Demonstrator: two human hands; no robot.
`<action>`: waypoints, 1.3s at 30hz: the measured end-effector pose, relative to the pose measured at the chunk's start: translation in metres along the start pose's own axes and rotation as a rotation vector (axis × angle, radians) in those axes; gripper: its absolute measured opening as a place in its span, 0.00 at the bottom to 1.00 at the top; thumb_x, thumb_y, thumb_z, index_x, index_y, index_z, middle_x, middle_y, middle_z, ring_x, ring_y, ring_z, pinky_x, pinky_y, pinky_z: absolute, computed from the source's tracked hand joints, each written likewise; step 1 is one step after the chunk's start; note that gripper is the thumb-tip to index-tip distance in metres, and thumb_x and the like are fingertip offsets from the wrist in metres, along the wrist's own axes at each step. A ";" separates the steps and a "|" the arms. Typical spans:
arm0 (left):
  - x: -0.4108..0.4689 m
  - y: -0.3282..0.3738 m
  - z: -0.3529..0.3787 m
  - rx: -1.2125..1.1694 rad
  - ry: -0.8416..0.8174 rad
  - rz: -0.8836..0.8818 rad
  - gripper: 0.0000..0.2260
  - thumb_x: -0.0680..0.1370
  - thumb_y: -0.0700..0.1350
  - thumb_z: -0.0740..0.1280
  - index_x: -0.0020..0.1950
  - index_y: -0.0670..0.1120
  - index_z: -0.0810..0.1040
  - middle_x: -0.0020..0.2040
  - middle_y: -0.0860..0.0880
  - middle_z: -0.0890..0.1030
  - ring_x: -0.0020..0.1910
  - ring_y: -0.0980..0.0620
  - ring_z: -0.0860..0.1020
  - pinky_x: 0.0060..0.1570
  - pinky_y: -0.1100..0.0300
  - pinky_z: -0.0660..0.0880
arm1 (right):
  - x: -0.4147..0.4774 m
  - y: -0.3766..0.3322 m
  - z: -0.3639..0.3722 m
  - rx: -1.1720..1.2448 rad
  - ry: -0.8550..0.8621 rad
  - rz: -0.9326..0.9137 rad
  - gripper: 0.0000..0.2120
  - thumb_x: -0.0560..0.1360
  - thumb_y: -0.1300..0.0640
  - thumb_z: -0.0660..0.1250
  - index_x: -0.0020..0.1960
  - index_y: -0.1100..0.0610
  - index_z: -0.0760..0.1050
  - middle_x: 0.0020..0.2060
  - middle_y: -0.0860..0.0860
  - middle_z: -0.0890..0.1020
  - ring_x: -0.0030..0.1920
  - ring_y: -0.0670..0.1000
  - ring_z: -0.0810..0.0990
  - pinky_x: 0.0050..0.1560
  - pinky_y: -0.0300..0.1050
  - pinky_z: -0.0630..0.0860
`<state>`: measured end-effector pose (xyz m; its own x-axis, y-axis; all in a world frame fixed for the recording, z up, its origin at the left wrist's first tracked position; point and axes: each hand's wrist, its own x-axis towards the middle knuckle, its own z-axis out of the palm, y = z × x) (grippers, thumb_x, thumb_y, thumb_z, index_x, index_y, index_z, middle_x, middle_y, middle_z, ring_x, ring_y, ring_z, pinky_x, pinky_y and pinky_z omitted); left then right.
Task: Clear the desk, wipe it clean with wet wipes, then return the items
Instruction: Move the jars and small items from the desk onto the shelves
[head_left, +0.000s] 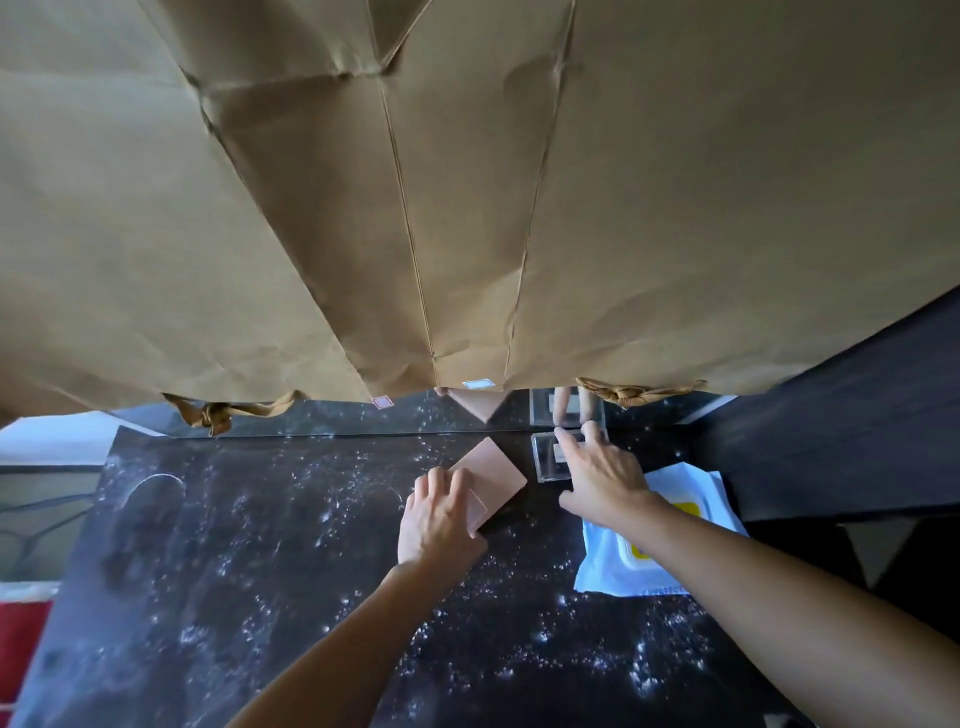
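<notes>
A flat pink box (493, 475) lies at the back of the dark speckled desk (260, 571), turned cornerwise. My left hand (441, 519) lies over its near corner, fingers curled round its edge. Just right of it stands a clear plastic box (548, 457) against the mirror strip. My right hand (602, 473) reaches over it, fingers bent onto its top and far side. A white and blue pack of wet wipes (675, 530) with a yellow lid lies under my right forearm.
Brown paper (467, 208) hangs over the wall behind the desk, down to a mirror strip (322, 415) that reflects the boxes. A black panel (841, 415) closes the right side. Something red (21, 639) sits off the desk's left edge.
</notes>
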<state>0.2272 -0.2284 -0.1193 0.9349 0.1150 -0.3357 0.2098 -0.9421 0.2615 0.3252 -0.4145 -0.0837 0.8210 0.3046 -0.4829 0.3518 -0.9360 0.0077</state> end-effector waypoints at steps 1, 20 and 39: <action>0.000 -0.001 0.000 0.002 0.002 0.001 0.31 0.66 0.54 0.69 0.66 0.49 0.63 0.61 0.48 0.67 0.58 0.47 0.67 0.57 0.57 0.68 | 0.002 -0.003 -0.001 -0.034 -0.006 0.005 0.41 0.66 0.54 0.69 0.74 0.51 0.51 0.68 0.60 0.59 0.52 0.60 0.78 0.41 0.47 0.72; -0.029 0.002 -0.027 -0.165 0.134 -0.128 0.30 0.66 0.52 0.72 0.63 0.44 0.66 0.56 0.45 0.70 0.54 0.44 0.71 0.54 0.53 0.71 | -0.033 0.009 -0.009 0.107 0.351 -0.163 0.26 0.60 0.44 0.67 0.54 0.55 0.67 0.48 0.52 0.74 0.49 0.56 0.75 0.48 0.50 0.69; -0.200 0.221 -0.028 -0.127 0.431 0.286 0.25 0.65 0.50 0.71 0.59 0.41 0.72 0.50 0.42 0.73 0.49 0.39 0.73 0.48 0.49 0.71 | -0.296 0.185 0.032 0.296 0.481 0.157 0.32 0.61 0.36 0.68 0.58 0.50 0.66 0.54 0.48 0.73 0.50 0.55 0.79 0.40 0.46 0.69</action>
<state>0.0948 -0.4510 0.0312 0.9871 0.0035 0.1600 -0.0623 -0.9126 0.4042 0.1325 -0.6833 0.0324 0.9893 0.1390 -0.0437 0.1253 -0.9648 -0.2311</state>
